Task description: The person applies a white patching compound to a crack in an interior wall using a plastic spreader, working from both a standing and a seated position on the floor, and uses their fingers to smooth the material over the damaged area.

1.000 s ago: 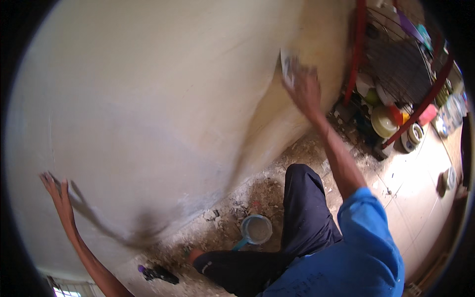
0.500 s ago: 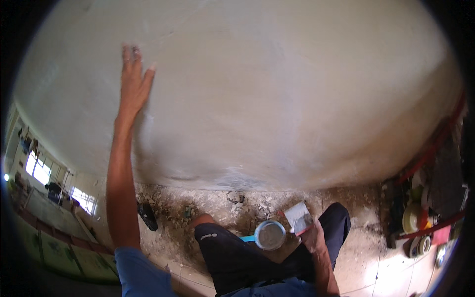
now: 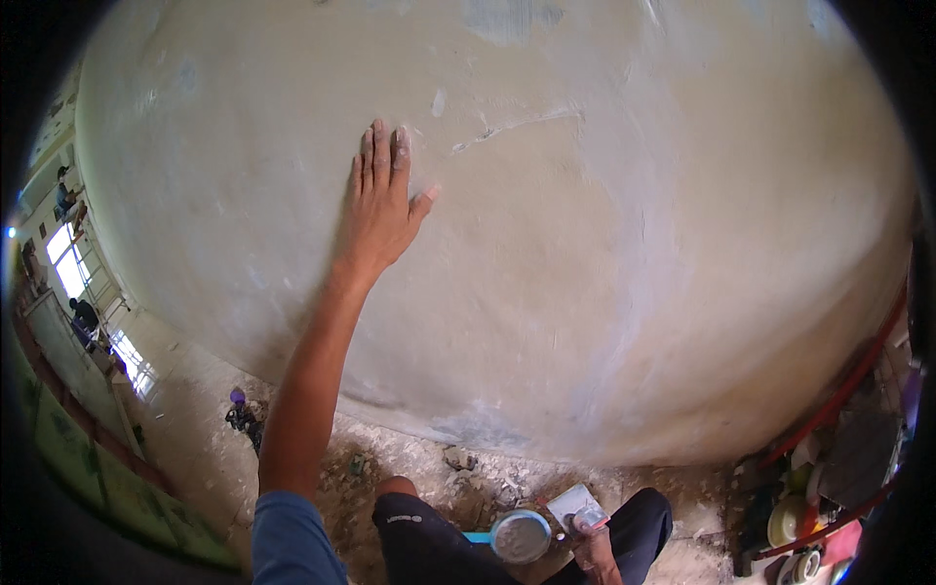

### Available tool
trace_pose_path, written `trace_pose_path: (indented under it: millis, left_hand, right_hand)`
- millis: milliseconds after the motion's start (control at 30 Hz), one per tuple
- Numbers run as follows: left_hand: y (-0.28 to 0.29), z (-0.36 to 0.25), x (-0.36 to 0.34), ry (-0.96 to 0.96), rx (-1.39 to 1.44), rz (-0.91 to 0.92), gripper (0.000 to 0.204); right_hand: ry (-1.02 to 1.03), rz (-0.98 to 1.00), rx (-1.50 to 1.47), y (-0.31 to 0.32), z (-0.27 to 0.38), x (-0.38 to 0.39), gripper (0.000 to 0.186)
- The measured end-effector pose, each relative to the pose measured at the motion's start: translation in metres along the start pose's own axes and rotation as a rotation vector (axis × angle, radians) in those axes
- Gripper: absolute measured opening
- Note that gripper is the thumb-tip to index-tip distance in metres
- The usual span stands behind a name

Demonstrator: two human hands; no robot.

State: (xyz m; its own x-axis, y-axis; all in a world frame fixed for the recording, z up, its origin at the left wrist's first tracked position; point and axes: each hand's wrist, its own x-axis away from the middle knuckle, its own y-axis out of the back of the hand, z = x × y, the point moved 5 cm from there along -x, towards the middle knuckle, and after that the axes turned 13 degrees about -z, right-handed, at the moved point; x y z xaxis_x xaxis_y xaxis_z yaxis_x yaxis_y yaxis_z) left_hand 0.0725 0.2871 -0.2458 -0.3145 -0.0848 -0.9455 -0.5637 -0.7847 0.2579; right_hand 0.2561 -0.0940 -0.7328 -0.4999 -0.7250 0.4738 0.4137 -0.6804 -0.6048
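My left hand [image 3: 385,210] lies flat against a beige plastered wall [image 3: 507,302], fingers pointing up and thumb spread out. To its right, a thin rough whitish ridge [image 3: 517,126] runs across the plaster. Low down, over my lap, my right hand [image 3: 593,553] is closed round a wide putty knife [image 3: 573,502]; pale filler coats its flat blade, and the hand hides the handle. Just left of the knife sits a light blue pot [image 3: 521,512] with a stub handle, holding grey putty [image 3: 522,538].
Flaked plaster debris [image 3: 458,456] litters the floor along the wall's foot. At the right stands a red-framed rack [image 3: 858,375] with tubs and other items. A dark object with a purple top [image 3: 240,414] is on the floor at left. Two people [image 3: 84,314] are farther off.
The view has tilted up, showing more wall. My left hand has moved right across the wall, now beside the ridge. The putty knife stays in my right hand near the pot.
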Motion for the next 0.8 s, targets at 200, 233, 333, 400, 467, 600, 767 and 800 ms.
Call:
trace_pose_path:
  millis: [200,233,333,400,467,600,767,800]
  left_hand:
    - [0.003,-0.011,0.007,0.028,0.055,0.022,0.082]
    - [0.005,-0.009,0.010,0.035,0.042,0.031,0.082]
    - [0.007,-0.017,0.016,0.064,0.063,0.060,0.083]
    - [0.003,-0.019,0.025,0.062,0.068,0.030,0.083]
    - [0.001,-0.017,0.031,0.061,0.056,0.026,0.084]
    - [-0.001,-0.014,0.035,0.059,0.054,0.018,0.086]
    - [-0.003,-0.017,0.034,0.041,0.010,0.012,0.086]
    - [-0.003,-0.018,0.033,0.037,0.021,0.012,0.085]
  right_hand:
    - [0.041,-0.041,-0.021,0.002,-0.009,-0.012,0.036]
    - [0.020,-0.040,-0.015,0.011,-0.015,-0.020,0.036]
    - [0.044,-0.097,0.047,0.024,-0.007,-0.020,0.033]
    - [0.064,-0.094,0.112,0.047,-0.007,-0.025,0.039]
    - [0.062,-0.062,0.178,0.059,-0.012,-0.032,0.051]
    - [0.069,-0.109,0.088,0.071,-0.030,-0.035,0.038]
    - [0.029,-0.036,0.195,0.086,-0.051,-0.052,0.036]
    - [0.026,-0.014,0.223,0.090,-0.053,-0.053,0.036]
